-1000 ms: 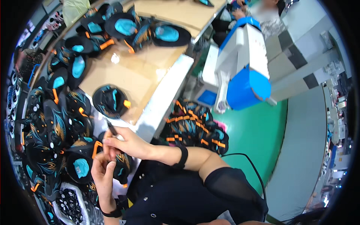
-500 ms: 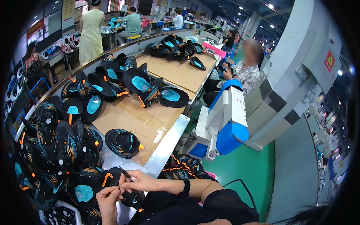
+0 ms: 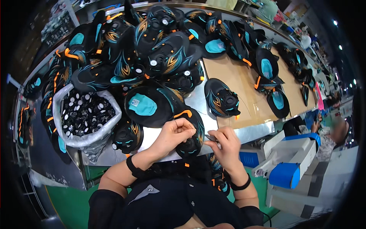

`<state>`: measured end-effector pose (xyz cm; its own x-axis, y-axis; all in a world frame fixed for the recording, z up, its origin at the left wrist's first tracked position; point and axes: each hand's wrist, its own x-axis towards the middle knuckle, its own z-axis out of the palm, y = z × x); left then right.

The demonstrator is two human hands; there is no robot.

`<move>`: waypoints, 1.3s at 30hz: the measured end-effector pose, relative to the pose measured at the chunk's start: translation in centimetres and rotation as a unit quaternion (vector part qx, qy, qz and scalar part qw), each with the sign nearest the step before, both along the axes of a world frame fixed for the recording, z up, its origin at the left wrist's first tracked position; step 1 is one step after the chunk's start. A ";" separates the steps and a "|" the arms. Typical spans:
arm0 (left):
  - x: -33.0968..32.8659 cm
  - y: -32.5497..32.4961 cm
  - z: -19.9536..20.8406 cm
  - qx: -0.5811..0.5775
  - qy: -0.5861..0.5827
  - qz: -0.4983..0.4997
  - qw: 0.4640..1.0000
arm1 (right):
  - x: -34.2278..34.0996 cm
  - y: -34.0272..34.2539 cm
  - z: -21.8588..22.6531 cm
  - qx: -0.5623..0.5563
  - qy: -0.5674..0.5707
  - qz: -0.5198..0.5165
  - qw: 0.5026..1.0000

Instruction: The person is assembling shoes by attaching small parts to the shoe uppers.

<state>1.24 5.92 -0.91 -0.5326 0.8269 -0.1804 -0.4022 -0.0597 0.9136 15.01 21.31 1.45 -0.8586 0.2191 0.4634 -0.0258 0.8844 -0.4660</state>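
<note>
In front of me a black shoe upper [image 3: 193, 142] with orange and teal lines lies on the metal table edge, between my two hands. My left hand [image 3: 174, 134] is closed in a pinch over its left side; what the fingertips hold, if anything, is too small to make out. My right hand [image 3: 225, 147], just right of the upper, grips a small pointed metal tool [image 3: 212, 138], mostly hidden by the fingers. Another upper with a teal insole [image 3: 143, 106] lies just beyond my left hand. One more patterned upper [image 3: 221, 98] sits by itself farther right.
Piled uppers [image 3: 160, 49] cover the far and left table. A white plastic bag [image 3: 114, 108] of small dark and white parts stands at left. Cardboard [image 3: 244, 82] covers the right side of the table. A white and blue machine [image 3: 285, 160] and a seated person [image 3: 327, 143] are at right.
My view has swung left, bringing the bag of small parts fully into sight. My hands, together before, are now apart on either side of the upper. The tool remains in my right hand.
</note>
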 end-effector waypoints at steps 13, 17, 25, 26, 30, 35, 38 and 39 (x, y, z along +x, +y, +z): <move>1.6 -0.4 0.1 -0.066 0.376 -0.026 0.924 | 0.8 -0.6 0.6 -0.069 -0.179 -0.007 0.981; 1.4 0.0 0.0 -0.071 0.425 -0.002 0.902 | 0.4 -0.5 0.5 0.019 -0.191 -0.010 0.981; -1.4 -0.3 -0.4 0.009 -0.159 -0.140 0.977 | -1.0 2.4 -3.2 0.093 -0.127 -0.027 0.987; -1.3 -0.8 -0.3 0.025 -0.214 -0.142 0.966 | -0.9 3.1 -3.4 0.127 -0.112 -0.016 0.985; -0.4 -3.2 0.2 -0.001 -0.177 -0.154 0.972 | -0.1 3.6 -4.3 0.136 -0.047 0.041 0.989; -0.3 -0.7 -0.2 0.059 -0.180 -0.044 0.981 | -1.8 0.3 -3.6 -0.159 0.007 -0.009 0.987; 0.6 -0.3 0.6 0.063 -0.203 0.023 0.977 | -1.9 -3.5 -2.1 0.051 -0.043 0.097 0.993; 0.3 -0.8 0.3 0.070 -0.214 0.042 0.973 | -1.7 -3.2 -2.4 -0.197 -0.063 0.089 0.974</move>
